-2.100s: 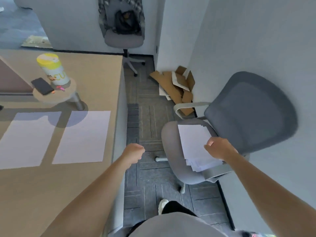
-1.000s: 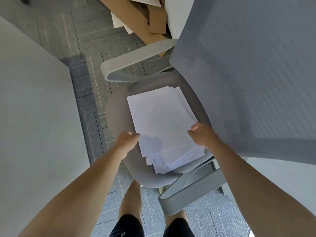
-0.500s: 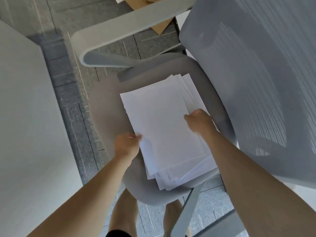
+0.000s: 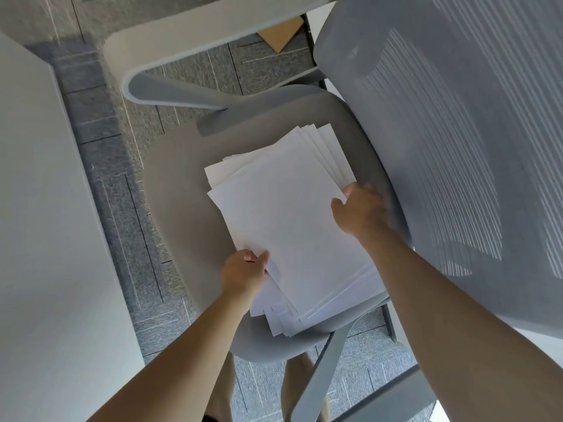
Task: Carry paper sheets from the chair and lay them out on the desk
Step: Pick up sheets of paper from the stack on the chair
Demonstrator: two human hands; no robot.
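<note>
Paper pile (image 4: 292,233) lies on chair seat (image 4: 176,184), fanned out, messy. Left hand (image 4: 243,272) pinches its left edge, thumb on top. Right hand (image 4: 361,211) grips right edge (can't tell how many sheets). Paper is light, thin, floppy, slippery, so sheets may slide apart. Best hold is two opposite edges, lifted flat. Desk (image 4: 36,208) sits just beside chair, on left.

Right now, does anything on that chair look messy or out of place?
Only the paper stack on the chair seat looks untidy: its sheets are fanned and skewed, corners poking out at both ends. The left hand and right hand grip the top sheet by its sides. Nothing looks torn.
</note>
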